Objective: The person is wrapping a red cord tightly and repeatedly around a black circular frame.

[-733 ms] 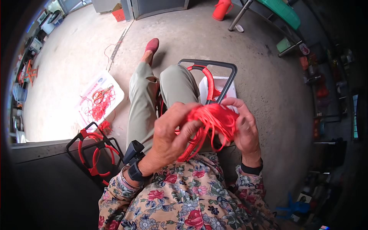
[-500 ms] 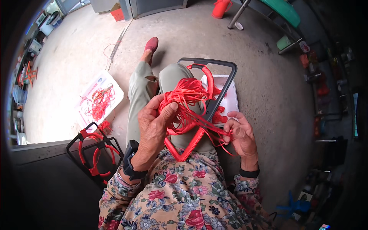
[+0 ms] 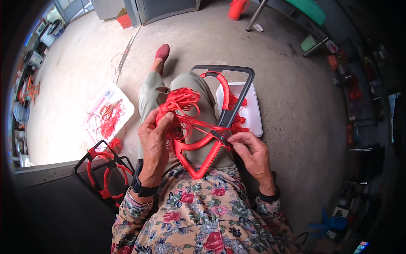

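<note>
Gripped in the left hand (image 3: pixel 155 142) is a tangled bundle of red cord (image 3: pixel 179 103), fingers closed around it above the lap. Strands run from that grip across to the right hand (image 3: pixel 252 154), whose fingertips are pinched together on the cord against a dark triangular frame (image 3: pixel 237 99). Red wrapping (image 3: pixel 203 163) covers the frame's lower corner, between both hands. Beyond the right hand, a white tray (image 3: pixel 253 116) lies on the concrete.

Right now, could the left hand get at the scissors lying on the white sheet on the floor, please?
Probably not without letting go: the left hand grips a bundle of red cord, and the scissors lie apart, down on the floor beyond the knee.
</note>
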Demonstrator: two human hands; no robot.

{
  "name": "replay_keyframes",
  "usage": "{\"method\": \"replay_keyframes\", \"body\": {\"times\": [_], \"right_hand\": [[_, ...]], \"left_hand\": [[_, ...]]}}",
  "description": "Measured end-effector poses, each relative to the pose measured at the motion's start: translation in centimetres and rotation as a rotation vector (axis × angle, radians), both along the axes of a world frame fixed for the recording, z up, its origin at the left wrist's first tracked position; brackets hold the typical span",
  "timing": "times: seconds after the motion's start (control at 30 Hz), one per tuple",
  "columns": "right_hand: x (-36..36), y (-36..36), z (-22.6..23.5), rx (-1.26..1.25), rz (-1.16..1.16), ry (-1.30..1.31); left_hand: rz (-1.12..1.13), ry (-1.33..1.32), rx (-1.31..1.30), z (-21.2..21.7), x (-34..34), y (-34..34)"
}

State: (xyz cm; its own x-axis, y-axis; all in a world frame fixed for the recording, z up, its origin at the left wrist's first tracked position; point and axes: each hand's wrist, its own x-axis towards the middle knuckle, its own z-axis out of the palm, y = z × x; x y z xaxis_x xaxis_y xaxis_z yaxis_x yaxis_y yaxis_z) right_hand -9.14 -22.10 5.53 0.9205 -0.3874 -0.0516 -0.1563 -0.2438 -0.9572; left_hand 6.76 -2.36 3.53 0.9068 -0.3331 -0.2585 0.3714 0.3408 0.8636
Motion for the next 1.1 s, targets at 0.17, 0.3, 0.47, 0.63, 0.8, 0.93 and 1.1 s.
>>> {"method": "replay_keyframes", "body": {"times": [0.17, 0.3, 0.47, 0.63, 0.8, 0.93, 1.1], "right_hand": [[-0.3, 0.4, -0.2, 0.033, 0.134, 0.146], [-0.2, 0.0, -0.1, 0.075, -0.016, 0.037], [-0.1, 0.2, 0.5, 0.224, -0.086, -0.062], [-0.2, 0.1, 0.1, 0.192, -0.057, -0.058], [0.2, 0.1, -0.1, -0.117, 0.165, -0.116], [0.6, 0.6, 0.1, -0.341, 0.078, -0.082], [-0.2, -0.6, -0.7, -0.750, 0.229, -0.111]], "left_hand": [[0.106, -0.074, -0.090, 2.2, 1.5, 0.9], [0.183, -0.177, -0.053, 3.5, 1.8, 1.9], [0.157, -0.243, -0.085, 6.1, 2.0, 2.2], [0.289, -0.349, -0.100, 7.7, 3.0, 2.7], [0.422, -0.496, -0.070, 9.4, 3.3, 3.7], [0.397, -0.580, -0.042, 8.1, 2.9, 4.0], [0.474, -0.538, 0.016, 6.6, 2.9, 5.2]]}}
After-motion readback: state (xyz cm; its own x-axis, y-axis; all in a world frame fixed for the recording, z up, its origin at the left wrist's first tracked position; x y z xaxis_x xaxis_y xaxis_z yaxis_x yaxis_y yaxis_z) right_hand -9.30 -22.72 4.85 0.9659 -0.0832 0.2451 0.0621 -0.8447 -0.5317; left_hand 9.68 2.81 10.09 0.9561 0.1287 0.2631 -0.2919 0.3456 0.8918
